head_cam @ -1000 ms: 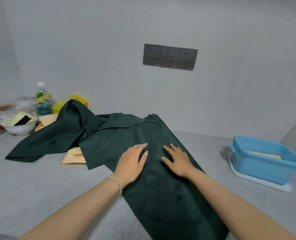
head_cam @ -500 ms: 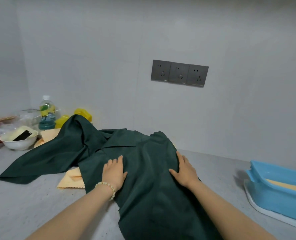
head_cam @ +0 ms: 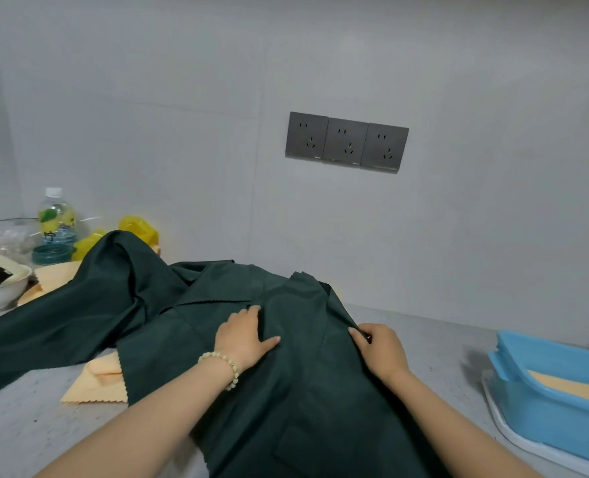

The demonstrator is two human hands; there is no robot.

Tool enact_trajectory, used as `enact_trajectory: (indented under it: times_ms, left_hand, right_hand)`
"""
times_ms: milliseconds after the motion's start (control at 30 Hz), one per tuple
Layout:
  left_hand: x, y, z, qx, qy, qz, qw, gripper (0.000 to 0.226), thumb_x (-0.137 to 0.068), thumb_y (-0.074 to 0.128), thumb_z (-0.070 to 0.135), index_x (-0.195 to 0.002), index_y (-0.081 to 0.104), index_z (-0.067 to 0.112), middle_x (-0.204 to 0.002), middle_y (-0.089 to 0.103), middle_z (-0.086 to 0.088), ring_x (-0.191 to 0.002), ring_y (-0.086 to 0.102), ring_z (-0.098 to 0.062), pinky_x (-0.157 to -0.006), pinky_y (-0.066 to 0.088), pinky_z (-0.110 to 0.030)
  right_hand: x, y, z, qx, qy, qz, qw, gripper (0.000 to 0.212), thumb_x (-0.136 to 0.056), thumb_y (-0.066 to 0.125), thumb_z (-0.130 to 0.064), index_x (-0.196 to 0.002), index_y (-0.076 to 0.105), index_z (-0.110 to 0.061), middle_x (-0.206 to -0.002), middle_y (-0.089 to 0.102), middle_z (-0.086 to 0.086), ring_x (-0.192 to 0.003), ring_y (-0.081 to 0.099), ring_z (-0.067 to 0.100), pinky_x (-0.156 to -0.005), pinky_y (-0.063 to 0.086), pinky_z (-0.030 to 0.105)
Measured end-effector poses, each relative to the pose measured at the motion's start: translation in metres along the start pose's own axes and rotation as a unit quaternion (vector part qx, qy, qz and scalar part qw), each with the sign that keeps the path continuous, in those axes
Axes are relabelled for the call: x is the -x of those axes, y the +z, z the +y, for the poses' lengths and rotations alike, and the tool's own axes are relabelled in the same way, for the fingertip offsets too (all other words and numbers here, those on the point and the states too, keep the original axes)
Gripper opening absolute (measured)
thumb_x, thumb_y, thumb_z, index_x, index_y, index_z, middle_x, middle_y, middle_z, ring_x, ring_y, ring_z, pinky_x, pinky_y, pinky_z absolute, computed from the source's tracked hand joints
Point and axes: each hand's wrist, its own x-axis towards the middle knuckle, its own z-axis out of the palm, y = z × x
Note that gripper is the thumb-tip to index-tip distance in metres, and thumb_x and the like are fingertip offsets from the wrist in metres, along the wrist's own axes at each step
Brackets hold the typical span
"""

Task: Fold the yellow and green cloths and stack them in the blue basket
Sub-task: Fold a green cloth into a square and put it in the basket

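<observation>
cloth (head_cam: 307, 401), dark green, lies creased under flat left hand (head_cam: 243, 336); right hand (head_cam: 381, 350) pinches its edge.

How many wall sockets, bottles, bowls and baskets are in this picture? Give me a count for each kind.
Wall sockets: 3
Bottle: 1
Bowl: 1
Blue basket: 1
Total: 6
</observation>
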Motion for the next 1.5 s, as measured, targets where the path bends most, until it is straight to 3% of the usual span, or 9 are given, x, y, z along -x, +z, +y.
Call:
enact_trajectory:
  times_ms: [133,267,367,467,567,733,1033,1333,1500]
  left_hand:
    - [0.0,0.01,0.005,0.01,-0.011,0.01,1.0,0.048,-0.091,0.05,0.011,-0.137,0.044,0.024,-0.108,0.066,0.004,-0.104,0.059,-0.016,-0.085,0.047,-0.029]
    - [0.002,0.009,0.003,-0.04,0.011,0.029,0.999,0.048,-0.092,0.04,0.005,-0.138,0.038,0.02,-0.116,0.06,-0.001,-0.102,0.058,-0.02,-0.079,0.045,-0.029]
    - [0.006,0.007,0.01,-0.05,0.014,0.053,0.997,0.041,-0.097,0.038,0.014,-0.138,0.038,0.018,-0.125,0.052,-0.001,-0.109,0.054,-0.019,-0.083,0.045,-0.029]
    - [0.022,0.017,0.038,-0.085,0.023,0.017,0.996,0.045,-0.101,0.033,0.032,-0.143,0.03,0.016,-0.142,0.039,-0.005,-0.127,0.041,-0.023,-0.098,0.037,-0.033]
    - [0.049,0.039,0.07,-0.092,-0.003,-0.107,0.99,0.065,-0.101,0.022,0.047,-0.153,0.0,0.016,-0.161,0.002,-0.007,-0.145,0.008,-0.033,-0.116,0.01,-0.05]
    - [0.073,0.072,0.068,-0.11,-0.016,-0.174,0.978,0.075,-0.091,0.01,0.07,-0.149,-0.019,0.032,-0.156,-0.025,-0.002,-0.141,-0.026,-0.037,-0.109,-0.016,-0.063]
    - [0.025,0.062,0.005,-0.108,0.104,-0.166,0.975,0.07,-0.088,0.013,0.074,-0.148,-0.009,0.045,-0.159,-0.014,0.01,-0.145,-0.021,-0.026,-0.114,-0.017,-0.054]
    - [0.01,0.043,-0.005,-0.155,0.197,-0.145,0.957,0.061,-0.093,0.004,0.062,-0.15,-0.001,0.042,-0.16,-0.003,0.01,-0.148,-0.008,-0.017,-0.118,-0.009,-0.042]
    - [0.054,0.033,0.028,-0.115,0.194,-0.072,0.972,0.058,-0.099,0.026,0.053,-0.151,0.019,0.029,-0.159,0.014,0.004,-0.146,0.01,-0.018,-0.118,0.005,-0.036]
  right_hand:
    - [0.004,-0.014,0.008,-0.039,-0.004,0.033,0.999,0.027,-0.098,0.046,-0.027,-0.082,0.064,-0.015,-0.072,0.064,-0.003,-0.068,0.058,0.016,-0.064,0.046,0.032]
    - [0.009,-0.035,0.032,0.02,0.046,0.068,0.996,0.015,-0.098,0.04,-0.016,-0.099,0.054,-0.013,-0.083,0.064,0.006,-0.071,0.054,0.022,-0.062,0.04,0.032]
    - [0.022,-0.051,0.052,0.164,0.101,0.015,0.981,0.018,-0.092,0.035,-0.008,-0.107,0.042,-0.012,-0.1,0.06,0.011,-0.07,0.049,0.022,-0.061,0.038,0.033]
    - [0.026,-0.055,0.057,0.281,0.054,0.026,0.958,0.053,-0.088,0.038,-0.004,-0.14,0.03,-0.009,-0.137,0.042,0.011,-0.111,0.05,0.027,-0.086,0.041,0.033]
    - [0.023,-0.044,0.038,0.222,-0.051,0.02,0.974,0.049,-0.096,0.042,-0.018,-0.144,0.034,-0.014,-0.151,0.033,0.006,-0.136,0.034,0.023,-0.111,0.026,0.03]
    - [0.03,-0.01,0.018,0.208,-0.096,-0.183,0.956,0.049,-0.101,0.031,-0.044,-0.148,0.028,-0.029,-0.157,0.021,-0.004,-0.146,0.014,0.015,-0.118,0.009,0.032]
    - [0.057,0.018,0.039,0.156,-0.033,-0.181,0.97,0.052,-0.1,0.027,-0.05,-0.149,0.022,-0.035,-0.159,0.011,-0.008,-0.147,0.003,0.01,-0.119,-0.002,0.035]
    - [0.097,-0.032,0.043,0.072,-0.078,-0.115,0.988,0.022,-0.089,0.047,-0.011,-0.089,0.042,-0.032,-0.11,0.061,-0.011,-0.107,0.053,0.005,-0.118,0.004,0.025]
    - [0.143,-0.093,0.073,0.048,-0.095,-0.092,0.99,0.031,-0.076,0.051,0.002,-0.076,0.042,-0.027,-0.09,0.061,-0.021,-0.091,0.052,0.011,-0.094,0.034,0.023]
